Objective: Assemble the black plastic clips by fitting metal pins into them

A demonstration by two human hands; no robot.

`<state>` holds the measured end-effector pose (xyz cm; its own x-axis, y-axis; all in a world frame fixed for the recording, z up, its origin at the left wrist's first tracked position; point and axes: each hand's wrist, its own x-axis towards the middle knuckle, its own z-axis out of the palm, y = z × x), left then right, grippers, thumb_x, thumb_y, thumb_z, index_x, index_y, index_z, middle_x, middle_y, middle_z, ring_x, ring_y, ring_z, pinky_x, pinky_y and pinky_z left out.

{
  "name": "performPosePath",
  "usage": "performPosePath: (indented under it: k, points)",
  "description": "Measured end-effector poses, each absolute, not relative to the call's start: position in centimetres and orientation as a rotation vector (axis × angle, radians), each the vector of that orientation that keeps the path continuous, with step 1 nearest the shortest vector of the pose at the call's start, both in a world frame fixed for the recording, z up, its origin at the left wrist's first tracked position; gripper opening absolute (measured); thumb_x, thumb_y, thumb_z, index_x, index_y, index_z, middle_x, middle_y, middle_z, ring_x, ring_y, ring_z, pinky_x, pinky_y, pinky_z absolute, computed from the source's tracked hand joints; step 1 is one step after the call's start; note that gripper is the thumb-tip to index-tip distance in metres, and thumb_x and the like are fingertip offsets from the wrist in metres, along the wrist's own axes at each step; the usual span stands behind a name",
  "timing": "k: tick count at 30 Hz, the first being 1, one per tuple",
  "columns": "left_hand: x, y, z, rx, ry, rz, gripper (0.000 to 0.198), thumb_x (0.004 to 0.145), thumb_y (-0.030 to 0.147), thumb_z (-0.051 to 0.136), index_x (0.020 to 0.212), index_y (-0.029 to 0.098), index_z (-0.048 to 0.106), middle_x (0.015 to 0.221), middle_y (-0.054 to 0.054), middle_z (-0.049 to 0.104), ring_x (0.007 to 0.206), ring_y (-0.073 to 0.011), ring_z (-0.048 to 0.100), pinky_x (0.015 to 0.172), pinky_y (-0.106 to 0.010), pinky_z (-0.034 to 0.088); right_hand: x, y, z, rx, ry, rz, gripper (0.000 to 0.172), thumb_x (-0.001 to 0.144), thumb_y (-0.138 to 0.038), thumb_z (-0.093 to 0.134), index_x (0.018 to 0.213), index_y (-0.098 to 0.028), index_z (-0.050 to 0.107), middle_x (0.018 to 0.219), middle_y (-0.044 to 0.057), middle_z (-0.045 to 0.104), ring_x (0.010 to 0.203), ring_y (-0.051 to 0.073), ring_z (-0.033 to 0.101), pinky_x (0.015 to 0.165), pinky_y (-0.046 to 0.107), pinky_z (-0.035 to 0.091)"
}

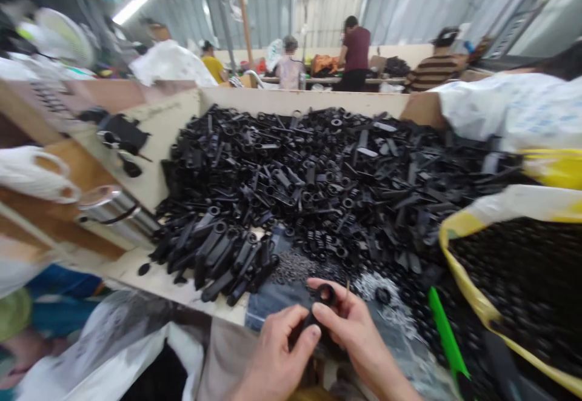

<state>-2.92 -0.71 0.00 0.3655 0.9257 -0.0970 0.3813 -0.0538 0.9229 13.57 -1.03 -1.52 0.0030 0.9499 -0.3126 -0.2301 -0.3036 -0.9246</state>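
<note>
Between my two hands is a black plastic part with a ring-shaped end, held above the front of the worktable. My left hand is closed around its lower body, thumb on top. With fingers pinched at the ring, my right hand grips the other end, and a thin brownish pin-like piece sticks up by its fingers. Much of the part is hidden by my fingers. Just beyond lie a heap of tiny grey pieces and a pile of small whitish pieces with a black ring on it.
A large heap of black plastic parts covers the table. Longer parts lie lined up at the front left, near a steel tumbler. Right of my hands are a green-handled tool and a yellow-edged sack. Several people work behind.
</note>
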Motion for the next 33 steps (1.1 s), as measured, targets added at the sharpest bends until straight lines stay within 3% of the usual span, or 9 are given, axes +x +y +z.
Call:
performPosePath:
  k: [3, 5, 10, 14, 17, 20, 23, 30, 33]
  points:
    - [-4.5, -1.0, -1.0, 1.759, 1.335, 0.802, 0.022, 0.101, 0.034, 0.053, 0.092, 0.024, 0.069, 0.083, -0.002, 0.074, 0.079, -0.0197, 0.069, 0.072, -0.028, 0.048, 13.3, 0.1, -0.9, -1.261, -1.043, 1.440, 0.059, 0.078, -0.050, 0.084, 0.129, -0.022, 0.072, 0.080, -0.001, 0.059, 0.059, 0.011, 0.043, 0.053, 0.023, 0.036]
    - [-5.7, -1.0, -1.3, 1.813, 1.464, 0.981, 0.016, 0.102, 0.032, 0.053, 0.105, 0.026, 0.067, 0.093, -0.001, 0.074, 0.086, -0.0189, 0.070, 0.077, -0.027, 0.050, 12.3, 1.7, -0.2, -1.198, -1.189, 1.396, 0.053, 0.084, -0.047, 0.078, 0.130, -0.021, 0.071, 0.075, -0.002, 0.057, 0.064, 0.014, 0.047, 0.059, 0.025, 0.040]
    - [-8.9, 1.2, 0.4, 2.154, 1.680, 1.435, 0.030, 0.101, 0.023, 0.057, 0.130, 0.020, 0.057, 0.125, -0.012, 0.063, 0.117, -0.0247, 0.060, 0.100, -0.036, 0.048, 7.4, 7.8, 1.7, -1.172, -1.507, 1.259, 0.051, 0.094, -0.043, 0.064, 0.137, -0.016, 0.065, 0.068, -0.004, 0.058, 0.059, 0.014, 0.053, 0.056, 0.025, 0.042]
    - [-10.6, 3.6, 1.1, 2.529, 1.840, 1.479, 0.021, 0.099, 0.021, 0.063, 0.119, 0.017, 0.065, 0.122, -0.016, 0.064, 0.115, -0.0330, 0.058, 0.102, -0.050, 0.041, 5.4, 11.4, 2.8, -1.304, -1.657, 1.061, 0.051, 0.090, -0.036, 0.074, 0.137, -0.017, 0.067, 0.069, -0.002, 0.071, 0.066, 0.018, 0.066, 0.068, 0.027, 0.049]
    - [-11.3, 4.6, 0.3, 2.647, 1.877, 1.431, 0.012, 0.097, 0.019, 0.065, 0.108, 0.020, 0.070, 0.118, -0.015, 0.066, 0.110, -0.0347, 0.059, 0.097, -0.052, 0.040, 7.0, 12.8, 3.5, -1.462, -1.728, 0.806, 0.040, 0.091, -0.034, 0.075, 0.131, -0.024, 0.072, 0.076, -0.002, 0.075, 0.073, 0.019, 0.069, 0.074, 0.027, 0.049]
    - [-11.4, 5.0, -0.2, 2.634, 1.784, 1.486, 0.012, 0.096, 0.018, 0.064, 0.106, 0.021, 0.071, 0.115, -0.014, 0.067, 0.108, -0.0340, 0.059, 0.095, -0.050, 0.040, 10.6, 14.5, 4.4, -1.634, -1.732, 0.556, 0.023, 0.099, -0.027, 0.065, 0.119, -0.027, 0.076, 0.095, 0.000, 0.077, 0.087, 0.019, 0.071, 0.080, 0.026, 0.049]
    - [-10.7, 5.1, -0.1, 2.593, 1.611, 1.498, 0.014, 0.096, 0.017, 0.063, 0.107, 0.022, 0.070, 0.114, -0.012, 0.066, 0.109, -0.0311, 0.058, 0.096, -0.047, 0.040, 13.8, 16.9, 5.2, -1.806, -1.725, 0.351, 0.021, 0.099, -0.025, 0.065, 0.118, -0.026, 0.074, 0.113, 0.005, 0.073, 0.103, 0.022, 0.070, 0.086, 0.029, 0.049]
    - [-7.3, 4.0, 0.0, 2.331, 1.266, 1.446, 0.017, 0.098, 0.013, 0.060, 0.106, 0.025, 0.067, 0.106, -0.004, 0.068, 0.106, -0.0221, 0.057, 0.098, -0.035, 0.044, 14.9, 20.0, 5.2, -1.921, -1.857, 0.263, 0.018, 0.094, -0.033, 0.075, 0.100, -0.017, 0.071, 0.109, 0.005, 0.071, 0.099, 0.023, 0.067, 0.093, 0.043, 0.052]
    - [-6.5, 4.7, 1.3, 2.211, 1.262, 1.336, 0.013, 0.102, 0.020, 0.055, 0.101, 0.026, 0.067, 0.097, -0.002, 0.070, 0.098, -0.0202, 0.062, 0.090, -0.031, 0.049, 15.4, 19.9, 5.1, -1.852, -1.836, 0.296, 0.016, 0.094, -0.030, 0.074, 0.103, -0.017, 0.070, 0.103, 0.004, 0.071, 0.097, 0.023, 0.067, 0.093, 0.043, 0.052]
